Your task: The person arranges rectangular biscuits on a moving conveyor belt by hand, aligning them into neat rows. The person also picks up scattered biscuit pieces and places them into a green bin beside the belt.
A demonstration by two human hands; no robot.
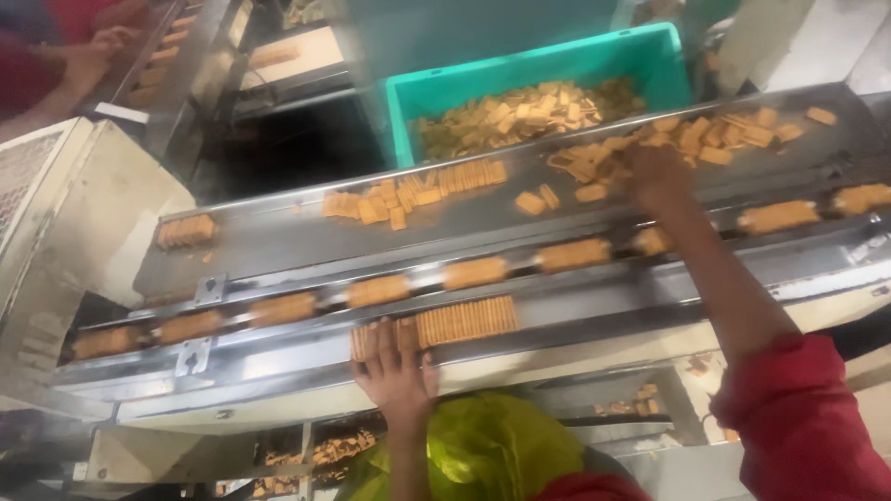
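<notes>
Here the left hand [394, 366] lay flat at the near edge of the steel conveyor [269, 237], fingers spread wide over the left end of a row of biscuits [464, 320] standing on edge in the near channel. The right hand [657, 176] reached across to the wide belt at the far edge, fingers curled down into a loose heap of biscuits [705, 134] towards the right end; whether it gripped any could not be told through the blur. Between the hands, short biscuit stacks [473, 272] sat spaced along the middle channel. Beyond the far edge stood a teal crate [650, 56] holding broken biscuits. At the far left corner another person's hand [102, 46] worked at a second line.
</notes>
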